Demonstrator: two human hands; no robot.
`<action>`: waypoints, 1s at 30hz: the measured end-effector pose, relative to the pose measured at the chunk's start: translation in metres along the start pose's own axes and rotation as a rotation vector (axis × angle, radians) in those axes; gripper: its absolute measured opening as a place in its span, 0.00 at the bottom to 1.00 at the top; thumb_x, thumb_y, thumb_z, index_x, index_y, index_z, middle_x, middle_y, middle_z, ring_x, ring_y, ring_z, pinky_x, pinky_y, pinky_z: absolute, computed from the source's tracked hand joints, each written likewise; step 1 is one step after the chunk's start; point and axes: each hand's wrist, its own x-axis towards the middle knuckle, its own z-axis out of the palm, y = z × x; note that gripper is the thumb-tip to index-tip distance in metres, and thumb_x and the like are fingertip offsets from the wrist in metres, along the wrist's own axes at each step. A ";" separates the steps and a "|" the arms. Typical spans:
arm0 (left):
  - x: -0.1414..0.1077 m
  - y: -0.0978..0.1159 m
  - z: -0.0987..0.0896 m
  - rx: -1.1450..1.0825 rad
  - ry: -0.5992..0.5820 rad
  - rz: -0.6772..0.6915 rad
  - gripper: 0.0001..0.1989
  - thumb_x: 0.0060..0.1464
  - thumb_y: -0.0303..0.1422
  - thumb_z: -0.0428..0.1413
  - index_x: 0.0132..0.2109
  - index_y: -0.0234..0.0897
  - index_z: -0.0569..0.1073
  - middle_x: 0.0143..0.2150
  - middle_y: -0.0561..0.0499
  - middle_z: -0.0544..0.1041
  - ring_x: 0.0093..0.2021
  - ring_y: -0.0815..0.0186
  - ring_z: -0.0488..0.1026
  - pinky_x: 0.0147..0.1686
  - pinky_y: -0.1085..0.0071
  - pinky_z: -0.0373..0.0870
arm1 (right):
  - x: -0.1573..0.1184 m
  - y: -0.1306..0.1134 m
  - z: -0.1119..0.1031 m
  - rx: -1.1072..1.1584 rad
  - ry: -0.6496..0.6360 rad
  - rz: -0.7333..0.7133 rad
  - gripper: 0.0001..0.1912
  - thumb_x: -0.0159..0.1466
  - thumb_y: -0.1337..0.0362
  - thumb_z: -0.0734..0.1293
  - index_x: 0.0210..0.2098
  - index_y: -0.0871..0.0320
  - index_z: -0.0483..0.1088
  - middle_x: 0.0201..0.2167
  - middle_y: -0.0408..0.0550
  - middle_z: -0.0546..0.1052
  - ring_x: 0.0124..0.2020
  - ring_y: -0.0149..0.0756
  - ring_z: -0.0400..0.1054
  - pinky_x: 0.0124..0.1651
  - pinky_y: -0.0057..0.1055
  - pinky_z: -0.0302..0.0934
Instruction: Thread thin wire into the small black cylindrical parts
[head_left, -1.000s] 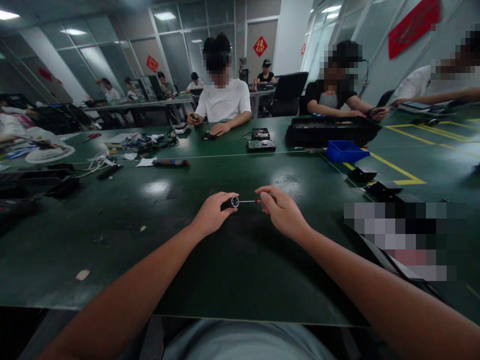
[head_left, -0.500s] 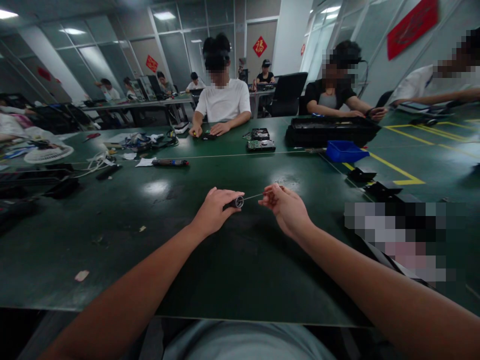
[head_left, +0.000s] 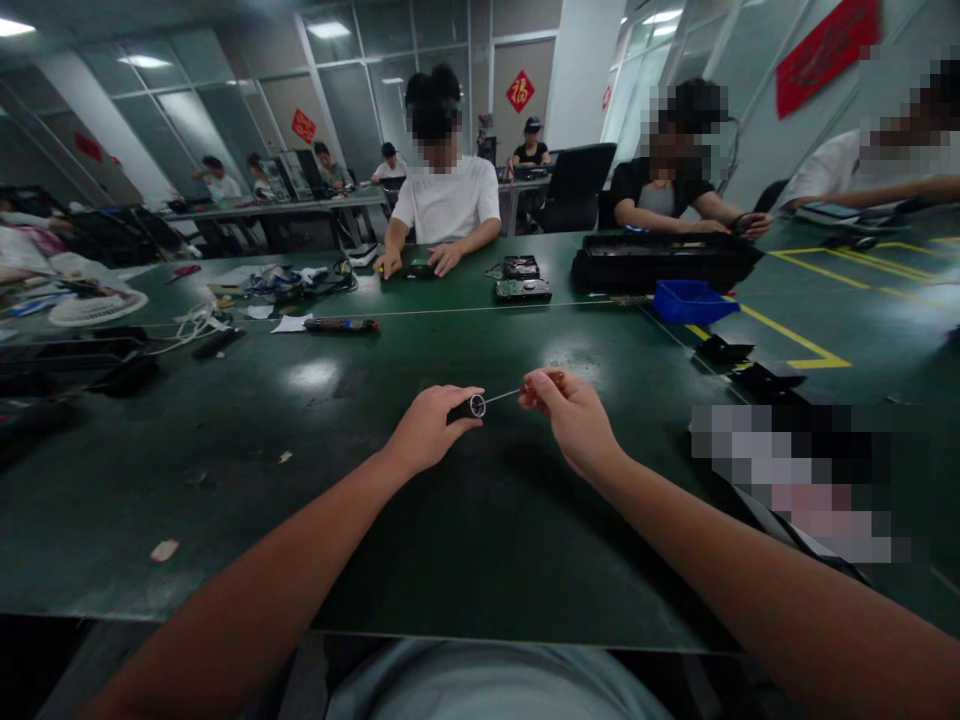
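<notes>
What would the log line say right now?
left hand: grips dark round part | right hand: holds thin rod, tip at part's ringed end | blue bin: on table

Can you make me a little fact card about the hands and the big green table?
Left hand: holds a small dark cylinder with a pale ring at its end
Right hand: pinches a thin metal rod
Rod's far tip: at the ring; too small to tell if inside
Table: dark green, with white and yellow lines
Farther right: blue tray, long black case
Farther left: dark pen-shaped tool
</notes>
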 end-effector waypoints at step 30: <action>0.000 -0.003 -0.001 -0.038 0.007 -0.037 0.20 0.57 0.30 0.62 0.57 0.41 0.74 0.53 0.48 0.78 0.53 0.59 0.73 0.56 0.59 0.66 | -0.005 -0.015 -0.003 -0.383 -0.131 -0.075 0.12 0.69 0.57 0.58 0.43 0.55 0.69 0.26 0.41 0.72 0.29 0.36 0.68 0.33 0.33 0.60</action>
